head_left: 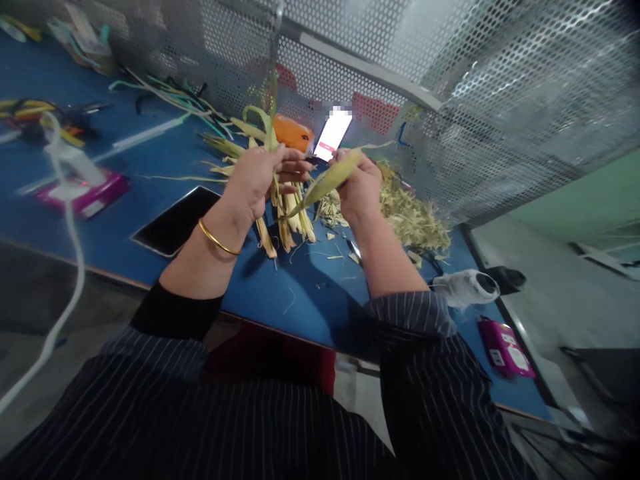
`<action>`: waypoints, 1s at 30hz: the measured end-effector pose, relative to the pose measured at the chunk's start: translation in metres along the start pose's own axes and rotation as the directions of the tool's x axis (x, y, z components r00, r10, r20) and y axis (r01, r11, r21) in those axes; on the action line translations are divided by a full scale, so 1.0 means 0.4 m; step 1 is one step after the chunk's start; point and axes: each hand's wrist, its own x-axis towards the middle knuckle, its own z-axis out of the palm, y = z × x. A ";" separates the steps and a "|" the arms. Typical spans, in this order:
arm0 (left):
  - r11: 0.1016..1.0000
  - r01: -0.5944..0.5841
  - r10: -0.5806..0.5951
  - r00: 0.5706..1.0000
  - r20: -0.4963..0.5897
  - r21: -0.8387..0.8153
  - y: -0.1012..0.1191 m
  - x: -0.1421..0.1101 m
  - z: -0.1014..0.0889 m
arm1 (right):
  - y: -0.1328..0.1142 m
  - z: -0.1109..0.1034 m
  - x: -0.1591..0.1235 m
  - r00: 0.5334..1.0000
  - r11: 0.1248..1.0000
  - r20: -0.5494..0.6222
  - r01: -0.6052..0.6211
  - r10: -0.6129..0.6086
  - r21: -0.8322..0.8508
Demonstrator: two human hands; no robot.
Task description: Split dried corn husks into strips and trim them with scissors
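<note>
Lit phone (333, 133) beyond right hand (362, 190), black tablet (175, 220), white spool (464, 287)

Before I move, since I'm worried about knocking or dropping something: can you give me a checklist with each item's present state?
1. Right hand gripping the pale green strip: ok, it is pinched there.
2. Left hand gripping a strip: cannot tell, the grip is hidden.
3. Phone lit: ok, it glows beyond the hands.
4. White spool upright: not ok, it lies on its side.
5. Left forearm clear of the black tablet: cannot tell, they overlap in this view.
</note>
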 end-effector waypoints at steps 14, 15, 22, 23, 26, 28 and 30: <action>0.955 0.219 -0.262 0.938 0.228 0.201 -0.137 -0.024 0.092 | -0.005 -0.119 -0.126 0.976 0.971 -0.101 -0.173 0.192 0.167; 0.952 0.250 -0.286 0.930 0.230 0.175 -0.138 -0.026 0.095 | -0.003 -0.118 -0.128 0.976 0.970 -0.085 -0.184 0.199 0.158; 0.928 0.367 -0.372 0.903 0.216 0.067 -0.134 -0.045 0.116 | -0.002 -0.074 -0.146 0.991 0.990 -0.027 -0.130 0.132 0.052; 0.921 0.381 -0.389 0.901 0.194 0.075 -0.133 -0.048 0.118 | -0.002 -0.067 -0.145 0.992 0.991 -0.011 -0.122 0.123 0.059; 0.920 0.389 -0.391 0.909 0.143 0.049 -0.126 -0.057 0.123 | 0.010 -0.051 -0.127 0.991 0.989 -0.004 -0.133 0.133 0.069; 0.938 0.345 -0.336 0.930 0.148 -0.035 -0.118 -0.063 0.127 | 0.026 -0.041 -0.099 0.985 0.989 -0.091 -0.141 0.145 0.041; 0.953 0.253 -0.229 0.961 0.153 -0.168 -0.106 -0.070 0.132 | 0.042 -0.024 -0.066 0.979 0.993 -0.177 -0.106 0.097 -0.044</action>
